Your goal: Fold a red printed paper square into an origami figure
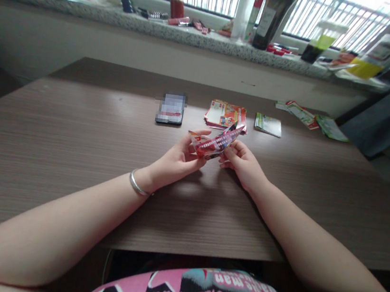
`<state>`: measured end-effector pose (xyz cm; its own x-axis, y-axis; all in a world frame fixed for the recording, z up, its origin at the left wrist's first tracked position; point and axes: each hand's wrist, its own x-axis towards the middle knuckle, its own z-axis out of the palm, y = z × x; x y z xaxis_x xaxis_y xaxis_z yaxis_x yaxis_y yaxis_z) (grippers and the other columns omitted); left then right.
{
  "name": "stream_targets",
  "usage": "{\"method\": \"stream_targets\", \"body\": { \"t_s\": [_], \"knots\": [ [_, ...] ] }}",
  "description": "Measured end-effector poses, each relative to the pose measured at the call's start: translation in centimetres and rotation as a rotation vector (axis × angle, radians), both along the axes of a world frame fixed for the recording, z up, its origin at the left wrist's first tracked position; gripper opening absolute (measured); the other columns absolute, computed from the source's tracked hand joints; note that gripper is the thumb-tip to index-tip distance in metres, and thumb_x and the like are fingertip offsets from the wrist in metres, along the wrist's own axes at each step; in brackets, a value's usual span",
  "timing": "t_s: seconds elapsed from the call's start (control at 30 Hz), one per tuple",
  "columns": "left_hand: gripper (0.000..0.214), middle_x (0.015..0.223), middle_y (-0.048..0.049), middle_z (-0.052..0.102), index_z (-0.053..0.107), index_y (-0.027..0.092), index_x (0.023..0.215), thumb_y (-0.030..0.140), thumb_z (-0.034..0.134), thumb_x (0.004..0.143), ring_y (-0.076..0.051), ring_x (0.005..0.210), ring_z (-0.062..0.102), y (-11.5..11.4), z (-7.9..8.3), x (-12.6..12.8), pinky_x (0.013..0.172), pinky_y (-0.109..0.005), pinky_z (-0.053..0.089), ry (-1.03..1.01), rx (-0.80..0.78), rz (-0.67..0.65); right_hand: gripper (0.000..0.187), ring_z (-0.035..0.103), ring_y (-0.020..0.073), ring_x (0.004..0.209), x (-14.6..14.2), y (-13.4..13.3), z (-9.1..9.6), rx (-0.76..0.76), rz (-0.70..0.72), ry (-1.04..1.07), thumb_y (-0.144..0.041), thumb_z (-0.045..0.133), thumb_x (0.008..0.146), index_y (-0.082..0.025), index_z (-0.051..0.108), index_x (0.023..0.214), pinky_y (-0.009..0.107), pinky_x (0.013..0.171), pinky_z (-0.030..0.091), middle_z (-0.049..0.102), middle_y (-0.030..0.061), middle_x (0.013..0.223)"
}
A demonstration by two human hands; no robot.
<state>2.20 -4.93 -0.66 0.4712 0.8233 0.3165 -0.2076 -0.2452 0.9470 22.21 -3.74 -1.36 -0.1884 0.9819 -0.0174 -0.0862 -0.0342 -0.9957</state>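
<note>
Head view, single frame.

- Hands, 2. Left hand (178, 160) and right hand (244, 164) meet just above the middle of the table (72, 149). Both are closed by the fingertips on the same piece.
- Folded flyer (215, 144), 1. Red-and-white printed paper, creased into a narrow pointed shape and tilted up to the right. It is held off the tabletop, the left hand on its lower left end and the right hand on its right underside.
- Bracelet (137, 185), 1. Silver, on the left wrist.
- Phone (171, 109), 1. Flat on the table beyond the hands, screen blurred.
- Flyer stack (226, 115), 1. Red-orange prints, just beyond the held piece.
- Green-white stack (268, 125), 1. Beside the flyer stack, to its right.
- Loose leaflets (303, 113), 2 or so, at the far right edge; exact count unclear.
- Windowsill (90, 10), 1. Carries a dark bottle (271, 17), a white bottle (244, 9) and blurred clutter.
</note>
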Motion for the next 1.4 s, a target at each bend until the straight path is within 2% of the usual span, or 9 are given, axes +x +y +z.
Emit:
{"method": "stream_targets", "body": {
  "t_s": [0.17,0.27,0.4,0.5,0.67,0.83,0.97,1.2,1.4],
  "knots": [
    [0.039,0.113,-0.0061,0.058,0.046,0.021,0.117,0.025,0.067,0.084,-0.014,0.099,0.061,-0.1,-0.2,0.4,0.087,-0.028,0.053,0.132,0.176,0.183,0.056,0.063,0.0108,0.065,-0.3,0.2,-0.7,0.116,-0.210,-0.054,-0.052,0.081,0.060,-0.025,0.040,0.086,0.026,0.056,0.055,0.061,-0.0024,0.097],
    [0.036,0.114,-0.0075,0.055,0.050,0.020,0.113,0.024,0.067,0.082,-0.018,0.104,0.058,0.1,-0.2,0.3,0.089,-0.033,0.054,0.323,0.366,0.304,0.051,0.067,0.0132,0.079,-0.6,-0.1,-0.5,0.172,-0.154,-0.060,-0.050,0.077,0.066,-0.024,0.037,0.081,0.028,0.062,0.058,0.057,0.0021,0.120],
    [0.031,0.120,-0.0100,0.053,0.052,0.020,0.106,0.022,0.068,0.079,-0.023,0.119,0.052,0.4,-0.3,0.1,0.104,-0.044,0.045,0.475,0.528,0.402,0.047,0.067,0.0198,0.099,-1.1,-0.9,0.1,0.202,-0.044,-0.068,-0.043,0.077,0.068,-0.026,0.046,0.098,0.031,0.071,0.061,0.049,0.0066,0.137],
    [0.031,0.134,-0.0124,0.049,0.050,0.019,0.106,0.022,0.068,0.080,-0.025,0.123,0.051,0.3,-0.3,0.1,0.105,-0.044,0.044,0.449,0.430,0.344,0.056,0.067,0.0217,0.102,-1.1,-1.3,0.4,0.240,-0.017,-0.120,-0.037,0.077,0.069,-0.028,0.045,0.114,0.029,0.067,0.061,0.049,0.0083,0.138],
    [0.044,0.139,-0.0118,0.046,0.049,0.021,0.116,0.023,0.069,0.077,-0.017,0.094,0.065,-0.1,-0.1,0.3,0.082,-0.032,0.057,0.313,0.126,0.135,0.069,0.069,0.0194,0.097,-0.7,-1.2,0.4,0.312,0.034,-0.213,-0.028,0.073,0.073,-0.037,0.042,0.134,0.022,0.057,0.058,0.042,0.0056,0.148],
    [0.045,0.129,-0.0090,0.051,0.055,0.021,0.116,0.011,0.065,0.073,-0.019,0.104,0.062,0.1,-0.5,0.2,0.088,-0.031,0.056,0.273,0.130,0.095,0.044,0.068,0.0204,0.101,-0.2,-0.6,-0.3,0.369,0.058,-0.306,-0.026,0.071,0.075,-0.028,0.061,0.118,0.028,0.071,0.060,0.056,0.0068,0.133],
    [0.038,0.122,-0.0092,0.057,0.061,0.018,0.111,0.008,0.058,0.074,-0.016,0.094,0.066,0.7,-1.1,0.1,0.086,-0.032,0.056,0.264,0.072,0.077,0.028,0.069,0.0184,0.092,0.3,-0.1,-0.7,0.360,0.014,-0.350,-0.027,0.070,0.078,-0.024,0.068,0.105,0.034,0.081,0.059,0.069,0.0049,0.110],
    [0.025,0.091,-0.0049,0.070,0.067,0.015,0.089,0.035,0.074,0.077,-0.016,0.082,0.066,1.0,-0.7,-0.1,0.082,-0.031,0.053,0.170,-0.115,0.129,0.017,0.068,0.0183,0.086,0.7,-0.1,-0.9,0.389,-0.056,-0.313,-0.037,0.073,0.077,-0.024,0.074,0.089,0.035,0.079,0.058,0.074,0.0029,0.093],
    [0.029,0.091,-0.0059,0.073,0.071,0.016,0.090,0.040,0.077,0.075,-0.018,0.083,0.066,1.0,0.0,-0.3,0.078,-0.029,0.052,0.158,-0.148,0.253,0.019,0.067,0.0167,0.074,0.6,-0.2,-0.1,0.305,-0.181,-0.158,-0.039,0.079,0.068,-0.023,0.074,0.078,0.034,0.073,0.058,0.074,0.0012,0.082]
  ]
}}
